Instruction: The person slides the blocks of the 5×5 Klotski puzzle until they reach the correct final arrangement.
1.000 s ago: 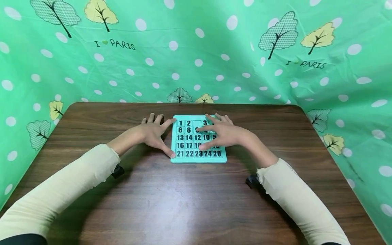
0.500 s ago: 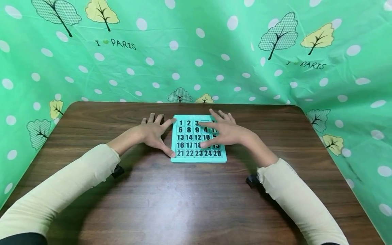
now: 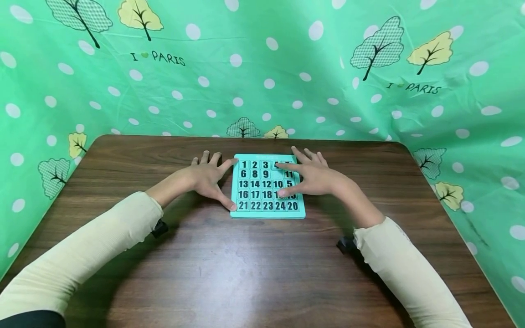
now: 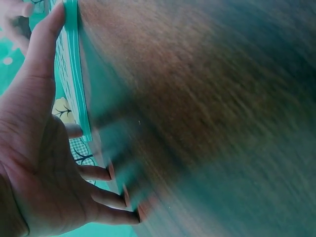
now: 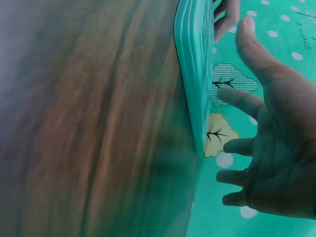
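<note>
A turquoise number slide puzzle (image 3: 255, 184) lies flat on the table, its square tiles printed with black numbers. My left hand (image 3: 205, 177) spreads along its left side, thumb at the near corner and index finger at the far one. In the left wrist view that thumb lies against the puzzle's edge (image 4: 74, 64), with the other fingertips down at the table. Over the right columns reaches my right hand (image 3: 317, 177). Its index fingertip is on the 4 tile in the top row, partly covering it; the thumb hovers over the fourth row. A gap shows in the second row, right of the 9.
The brown wood-grain table (image 3: 213, 273) has rounded far corners. Close behind it hangs a green dotted curtain (image 3: 262, 59) with printed trees, also along both sides. Pale sleeves (image 3: 102, 237) cover both forearms, with a dark wrist device (image 3: 346, 245) below the right cuff.
My right hand has moved rightward across the puzzle. The 3 tile has slid left, then the 4 tile up into the top row. My left hand stays at the left edge.
</note>
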A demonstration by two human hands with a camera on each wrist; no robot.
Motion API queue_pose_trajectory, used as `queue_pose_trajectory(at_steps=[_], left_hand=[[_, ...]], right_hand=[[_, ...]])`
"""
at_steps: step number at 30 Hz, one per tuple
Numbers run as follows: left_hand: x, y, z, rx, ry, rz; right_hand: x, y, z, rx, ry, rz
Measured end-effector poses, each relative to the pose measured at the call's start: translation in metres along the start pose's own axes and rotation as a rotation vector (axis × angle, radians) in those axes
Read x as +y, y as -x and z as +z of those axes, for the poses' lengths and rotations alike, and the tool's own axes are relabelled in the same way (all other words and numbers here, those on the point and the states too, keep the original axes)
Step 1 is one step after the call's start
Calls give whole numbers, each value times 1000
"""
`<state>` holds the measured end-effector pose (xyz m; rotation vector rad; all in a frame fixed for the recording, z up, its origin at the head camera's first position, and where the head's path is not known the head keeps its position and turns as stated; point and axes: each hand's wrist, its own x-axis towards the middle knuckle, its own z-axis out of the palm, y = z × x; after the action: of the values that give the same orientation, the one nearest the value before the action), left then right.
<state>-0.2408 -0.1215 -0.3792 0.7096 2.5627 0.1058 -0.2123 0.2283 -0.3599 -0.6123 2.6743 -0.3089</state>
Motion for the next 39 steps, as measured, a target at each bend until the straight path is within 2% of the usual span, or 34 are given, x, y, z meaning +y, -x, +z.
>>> queue_pose_trajectory(at_steps=[7,13,24,31,36,39], left_hand=[[1,2,-1,32,41,4],[1,3,-2,45,71,-4],[4,1,1,35,115,-22],[1,2,0,36,78,-25],[3,2,-2,33,54,-18],[5,3,-3,28,47,-23]], right_hand=[[10,29,-2,34,-60,11],[18,40,3,42,-67,30],[15,36,12,38,-57,18],[0,27,12,1,-49,-52],[6,40,4,-5,-41,-17],[10,40,3,-21,-21,14]])
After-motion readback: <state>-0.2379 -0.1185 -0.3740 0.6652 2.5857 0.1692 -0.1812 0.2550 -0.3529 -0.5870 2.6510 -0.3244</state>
